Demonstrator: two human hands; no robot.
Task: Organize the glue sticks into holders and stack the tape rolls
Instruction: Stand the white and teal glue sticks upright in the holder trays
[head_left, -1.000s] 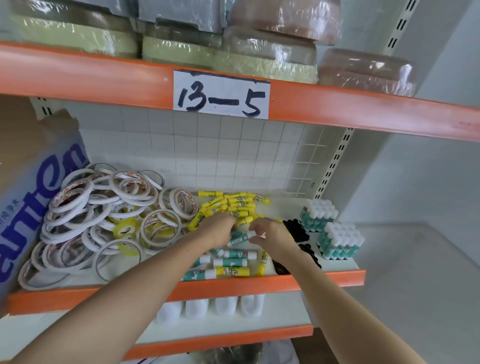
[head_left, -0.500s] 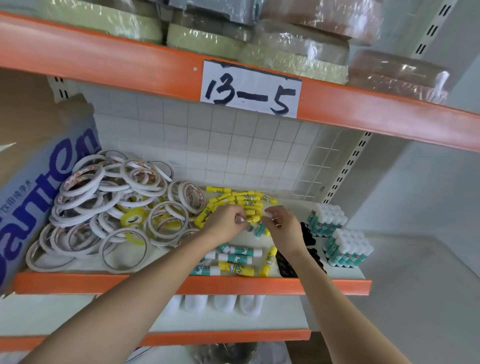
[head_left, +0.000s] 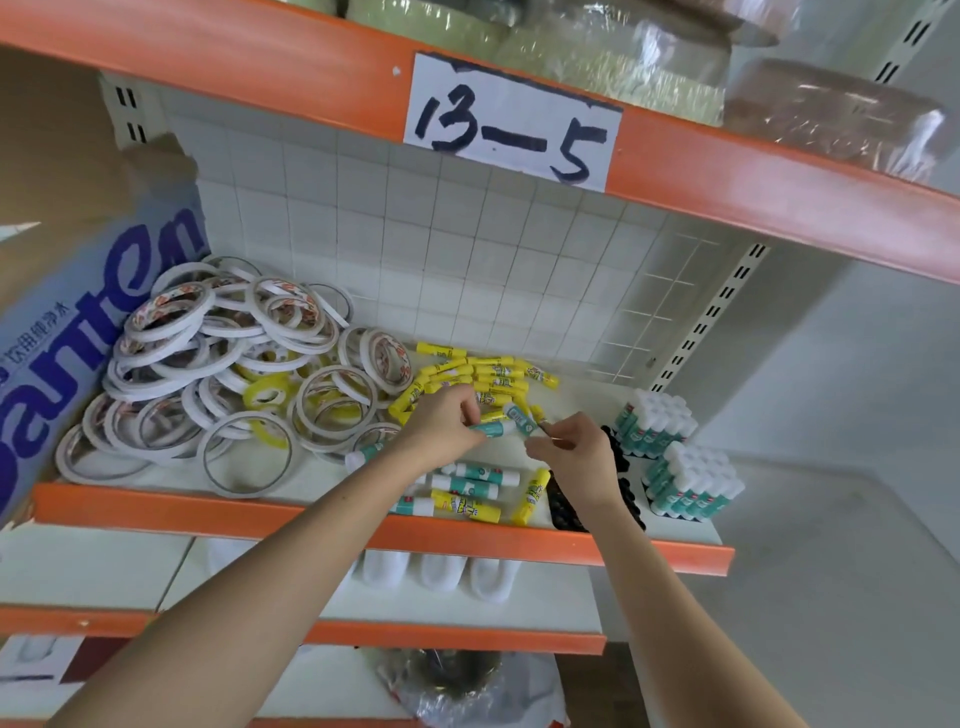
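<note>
Both hands are together over the middle of the white shelf (head_left: 322, 475), each one closed around a glue stick. The left hand (head_left: 441, 431) pinches a teal glue stick (head_left: 492, 428) with curled fingers, and this stick lies almost level and points to the right. The right hand (head_left: 569, 449) pinches a second teal glue stick (head_left: 521, 420), which is tilted, and the ends of the two sticks meet between the hands. Behind the hands a heap of yellow glue sticks (head_left: 485, 371) lies loose on the shelf, pointing in many directions. In front of the left wrist some more teal glue sticks (head_left: 475, 480) lie on their sides near the orange front edge (head_left: 208, 512), with one yellow glue stick (head_left: 531, 496) just beside them. Under the right wrist there are black holders (head_left: 566, 506), partly hidden, so I cannot tell how many. At the right end of the shelf two blocks of upright teal glue sticks (head_left: 675, 460) with white caps stand close to each other. On the left half of the shelf a large pile of tape rolls (head_left: 208, 374) lies in disorder, mostly white and thin, overlapping one another, and some yellow tape rolls (head_left: 266, 397) are mixed in the pile. A blue and white carton (head_left: 78, 332) leans at the far left, touching the pile. Above, a paper label (head_left: 511, 122) with "13-5" is stuck on the orange beam (head_left: 779, 192) of the upper shelf.
</note>
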